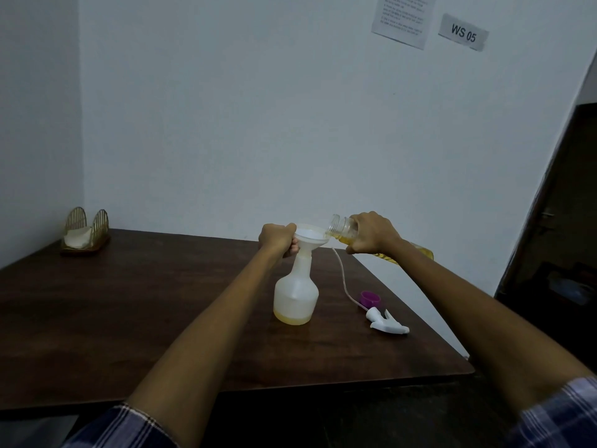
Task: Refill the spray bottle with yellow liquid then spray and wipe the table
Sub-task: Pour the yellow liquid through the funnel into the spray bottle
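Note:
A translucent white spray bottle stands upright on the dark wooden table, with a thin layer of yellow liquid at its bottom. A white funnel sits in its neck. My left hand grips the funnel's rim and the bottle neck. My right hand holds a clear bottle of yellow liquid tipped on its side, its open mouth over the funnel. The white trigger sprayer head with its long tube lies on the table to the right, beside a purple cap.
A gold wire holder with white napkins stands at the table's far left corner. The table's right edge runs close behind the sprayer head. White walls enclose the back and left; a dark doorway is at right.

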